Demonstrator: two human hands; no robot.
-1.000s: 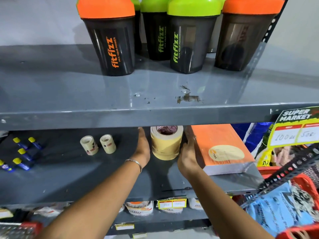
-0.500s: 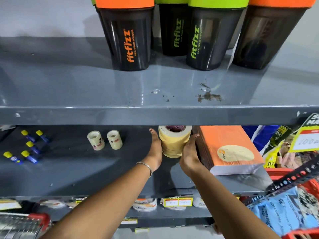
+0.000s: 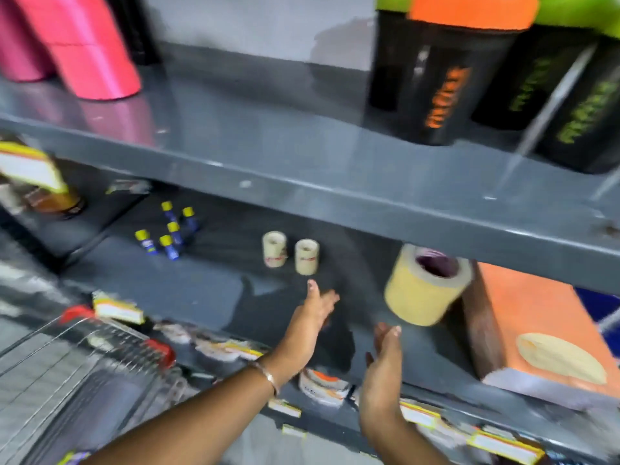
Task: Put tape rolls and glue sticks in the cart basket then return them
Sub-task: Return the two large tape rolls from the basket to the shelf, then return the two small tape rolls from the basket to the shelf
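Note:
A stack of wide yellow tape rolls point(image 3: 423, 287) stands on the grey middle shelf point(image 3: 188, 290), beside an orange box. Two small cream tape rolls point(image 3: 291, 252) stand further left on that shelf. Several blue glue sticks with yellow caps point(image 3: 167, 234) lie at the shelf's left. My left hand point(image 3: 315, 305) is open, fingers spread, just in front of the small rolls and touching nothing. My right hand point(image 3: 384, 359) is open too, palm turned left, below and left of the yellow stack, apart from it. The view is motion-blurred.
A wire cart basket with red trim point(image 3: 100, 360) sits at lower left. The orange box point(image 3: 540, 330) fills the shelf's right. Black shaker bottles point(image 3: 443, 78) and pink containers point(image 3: 87, 45) stand on the upper shelf. Price tags line the shelf edges.
Both hands have let go of the yellow tape stack and pulled back toward me. The view has swung left, bringing the cart basket and pink containers into sight.

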